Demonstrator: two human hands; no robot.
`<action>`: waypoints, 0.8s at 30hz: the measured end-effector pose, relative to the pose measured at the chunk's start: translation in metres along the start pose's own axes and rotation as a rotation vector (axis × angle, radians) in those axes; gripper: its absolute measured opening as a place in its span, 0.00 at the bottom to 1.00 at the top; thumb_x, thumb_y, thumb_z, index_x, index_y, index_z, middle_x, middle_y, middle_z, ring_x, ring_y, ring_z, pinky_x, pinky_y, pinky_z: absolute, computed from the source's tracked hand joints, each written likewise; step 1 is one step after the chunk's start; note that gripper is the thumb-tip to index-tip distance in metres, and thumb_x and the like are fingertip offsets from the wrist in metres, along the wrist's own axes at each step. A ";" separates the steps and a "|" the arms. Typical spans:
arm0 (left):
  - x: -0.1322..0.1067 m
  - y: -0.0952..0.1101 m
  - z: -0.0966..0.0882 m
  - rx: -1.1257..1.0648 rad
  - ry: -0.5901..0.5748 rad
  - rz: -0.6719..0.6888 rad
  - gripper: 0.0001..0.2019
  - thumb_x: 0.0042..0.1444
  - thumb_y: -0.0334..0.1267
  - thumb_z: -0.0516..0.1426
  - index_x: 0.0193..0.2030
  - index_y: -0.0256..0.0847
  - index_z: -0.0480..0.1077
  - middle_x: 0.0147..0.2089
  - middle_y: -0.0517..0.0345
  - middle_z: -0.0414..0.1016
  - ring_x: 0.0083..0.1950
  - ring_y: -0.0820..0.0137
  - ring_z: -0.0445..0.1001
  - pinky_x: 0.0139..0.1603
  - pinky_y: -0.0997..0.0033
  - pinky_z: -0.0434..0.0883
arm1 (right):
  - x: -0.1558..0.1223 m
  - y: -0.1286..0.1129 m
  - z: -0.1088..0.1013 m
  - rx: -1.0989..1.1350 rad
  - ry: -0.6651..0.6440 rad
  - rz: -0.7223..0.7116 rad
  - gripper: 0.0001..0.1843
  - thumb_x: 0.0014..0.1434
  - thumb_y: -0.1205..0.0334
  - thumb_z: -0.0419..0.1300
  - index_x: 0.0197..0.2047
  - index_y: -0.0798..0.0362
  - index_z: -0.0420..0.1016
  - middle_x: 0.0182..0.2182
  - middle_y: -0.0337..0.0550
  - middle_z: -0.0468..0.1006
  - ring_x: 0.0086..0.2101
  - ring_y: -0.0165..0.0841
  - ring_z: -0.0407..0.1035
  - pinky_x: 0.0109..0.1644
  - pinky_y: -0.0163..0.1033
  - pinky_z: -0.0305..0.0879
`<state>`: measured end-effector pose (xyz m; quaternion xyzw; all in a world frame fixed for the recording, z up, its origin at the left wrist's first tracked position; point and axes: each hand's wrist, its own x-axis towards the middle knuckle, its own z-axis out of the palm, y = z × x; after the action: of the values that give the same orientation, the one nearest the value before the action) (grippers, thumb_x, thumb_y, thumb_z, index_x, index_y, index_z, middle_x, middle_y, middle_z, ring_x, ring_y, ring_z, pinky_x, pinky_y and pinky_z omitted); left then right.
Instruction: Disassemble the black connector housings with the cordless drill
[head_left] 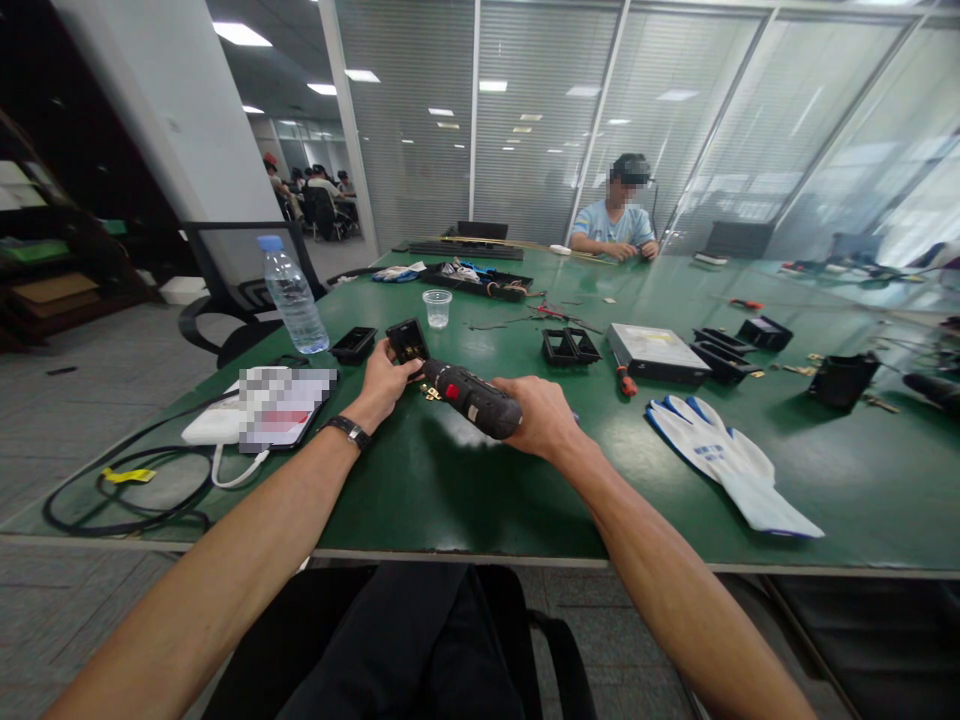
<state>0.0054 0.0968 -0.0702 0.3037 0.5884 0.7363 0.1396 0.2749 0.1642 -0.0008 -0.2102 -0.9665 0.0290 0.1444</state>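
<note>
My left hand (pixel 384 383) grips a small black plastic box (pixel 407 340) by its near side, its hollow face tilted toward me with brass-coloured bits inside. In my right hand (pixel 541 412) is a black cordless drill (pixel 474 398), fingers wrapped around its handle. The drill's front end points left at the box; whether its tip touches anything inside cannot be made out. Several small brass pieces (pixel 430 393) lie on the table just under the drill. Left of the held box sits another black box (pixel 354 345).
On the green table (pixel 465 500) stand a water bottle (pixel 294 295), a plastic cup (pixel 437 308) and a metal drive (pixel 658 352). A glove (pixel 731 460) and red-handled screwdriver (pixel 625 381) lie right; a phone (pixel 289 410) and cable lie left. A person (pixel 615 215) sits across.
</note>
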 end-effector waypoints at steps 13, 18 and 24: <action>0.006 -0.007 -0.003 -0.009 0.000 0.000 0.28 0.41 0.26 0.68 0.51 0.40 0.68 0.52 0.48 0.77 0.57 0.56 0.76 0.54 0.51 0.77 | 0.000 0.000 0.000 0.005 0.021 0.001 0.19 0.52 0.51 0.64 0.48 0.42 0.80 0.34 0.41 0.83 0.34 0.37 0.75 0.31 0.38 0.50; 0.002 -0.003 -0.001 0.003 0.004 0.009 0.27 0.42 0.26 0.68 0.50 0.39 0.68 0.52 0.47 0.76 0.55 0.56 0.76 0.50 0.51 0.79 | 0.000 0.000 -0.001 0.010 0.016 -0.003 0.20 0.53 0.52 0.64 0.49 0.43 0.80 0.35 0.42 0.83 0.34 0.37 0.75 0.32 0.38 0.51; 0.000 0.002 0.001 -0.003 0.006 -0.001 0.27 0.43 0.24 0.67 0.50 0.38 0.67 0.53 0.46 0.76 0.53 0.56 0.77 0.46 0.52 0.80 | -0.001 0.001 0.000 0.016 0.031 -0.008 0.20 0.52 0.52 0.64 0.48 0.43 0.80 0.34 0.41 0.83 0.33 0.37 0.75 0.31 0.38 0.50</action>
<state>0.0067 0.0971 -0.0683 0.3009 0.5880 0.7378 0.1389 0.2763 0.1646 -0.0015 -0.2054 -0.9648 0.0328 0.1610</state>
